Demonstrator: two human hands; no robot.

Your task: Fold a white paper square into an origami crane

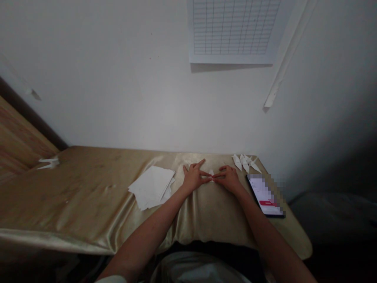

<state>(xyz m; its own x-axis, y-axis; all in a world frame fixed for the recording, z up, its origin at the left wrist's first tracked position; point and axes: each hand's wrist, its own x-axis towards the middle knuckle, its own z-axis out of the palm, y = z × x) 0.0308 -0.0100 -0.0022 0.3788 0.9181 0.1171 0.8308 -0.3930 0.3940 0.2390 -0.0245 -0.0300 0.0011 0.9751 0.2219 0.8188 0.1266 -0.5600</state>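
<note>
Between my two hands is a small folded piece of white paper (211,173), mostly covered by fingertips. My left hand (194,176) pinches its left side with thumb and forefinger, the other fingers spread away. From the right, my right hand (227,177) grips it the same way, its remaining fingers bent. The fingertips of both hands nearly meet over the paper, low over the gold cloth. Left of my left hand lies a loose stack of white paper sheets (153,184). Beyond my right hand sit several small folded paper shapes (245,162) with pointed ends.
A gold cloth (88,188) covers the table, wrinkled near the stack. A phone (265,196) with a lit screen lies by the right edge. White scissors-like pieces (48,162) rest at the far left. A gridded sheet (235,31) hangs on the wall behind.
</note>
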